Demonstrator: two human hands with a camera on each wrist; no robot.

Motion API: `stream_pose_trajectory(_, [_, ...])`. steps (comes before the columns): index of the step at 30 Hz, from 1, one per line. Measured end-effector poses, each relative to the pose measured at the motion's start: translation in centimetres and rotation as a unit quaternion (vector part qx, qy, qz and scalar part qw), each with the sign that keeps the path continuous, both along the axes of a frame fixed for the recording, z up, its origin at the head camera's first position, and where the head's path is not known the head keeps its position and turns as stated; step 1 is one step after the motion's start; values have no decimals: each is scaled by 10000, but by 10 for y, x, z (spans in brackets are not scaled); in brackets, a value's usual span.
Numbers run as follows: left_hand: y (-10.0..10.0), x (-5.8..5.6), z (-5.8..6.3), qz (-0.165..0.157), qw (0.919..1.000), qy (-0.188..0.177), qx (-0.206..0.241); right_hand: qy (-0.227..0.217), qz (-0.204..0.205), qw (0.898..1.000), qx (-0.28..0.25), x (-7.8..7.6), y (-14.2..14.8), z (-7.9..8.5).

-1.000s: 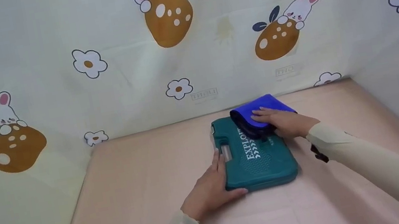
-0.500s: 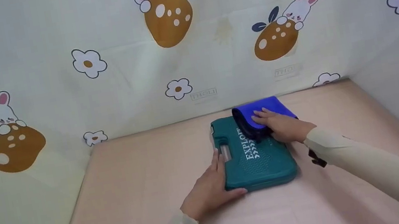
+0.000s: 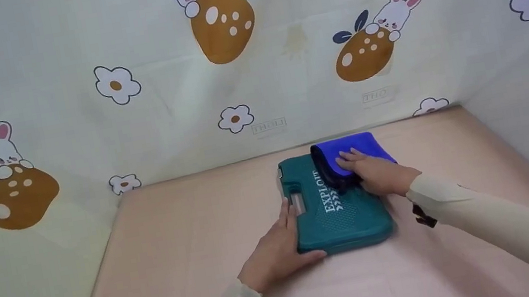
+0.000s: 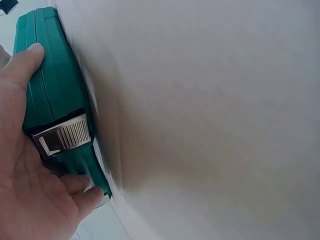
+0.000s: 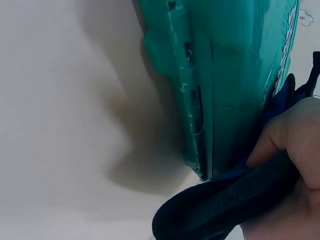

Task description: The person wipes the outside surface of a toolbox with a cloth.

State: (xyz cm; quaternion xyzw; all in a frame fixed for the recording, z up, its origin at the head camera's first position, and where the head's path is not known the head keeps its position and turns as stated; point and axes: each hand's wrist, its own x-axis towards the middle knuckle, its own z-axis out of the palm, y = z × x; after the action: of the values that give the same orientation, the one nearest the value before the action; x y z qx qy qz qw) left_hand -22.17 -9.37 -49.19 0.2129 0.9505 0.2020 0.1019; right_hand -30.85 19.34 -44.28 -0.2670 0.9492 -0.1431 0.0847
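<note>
A green plastic tool case (image 3: pixel 349 226) lies flat, its white lettering partly covered by a folded blue cloth (image 3: pixel 351 144) with a dark underside. My left hand (image 3: pixel 275 255) grips the case's near left corner, with the thumb on the near edge and the fingers along the handle side. A metal latch (image 4: pixel 64 136) shows between thumb and fingers in the left wrist view. My right hand (image 3: pixel 380 171) holds the cloth against the far right part of the lid. In the right wrist view the thumb is tucked against the cloth (image 5: pixel 230 205), beside the case's hinge side (image 5: pixel 190 100).
The case lies on a pale pinkish-beige table surface (image 3: pixel 193 237). Behind and at both sides hangs a light curtain (image 3: pixel 173 126) printed with rabbits, orange fruit and flowers.
My right hand has drawn the blue cloth a little toward me over the lid. The left hand and the case have stayed in place.
</note>
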Motion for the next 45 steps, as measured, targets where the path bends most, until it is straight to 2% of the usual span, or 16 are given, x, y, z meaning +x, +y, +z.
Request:
stream_pose_trajectory(8, [1, 0, 0, 35, 10000, -59, -16, 387, -32, 9992, -27, 15, -4, -3])
stream_pose_trajectory(15, [0, 1, 0, 21, 10000, 46, 10, 936, 126, 9954, -133, 32, -8, -7])
stream_pose_trajectory(26, [1, 1, 0, 59, 9999, -61, 81, 1043, 96, 9942, -246, 51, -12, -11])
stream_pose_trajectory(37, [1, 1, 0, 41, 10000, -46, 57, 1081, 192, 9935, -288, 56, -16, -8])
stream_pose_trajectory(45, [1, 1, -2, -85, 9999, 81, 65, 1060, 295, 9935, -282, 60, -19, -8])
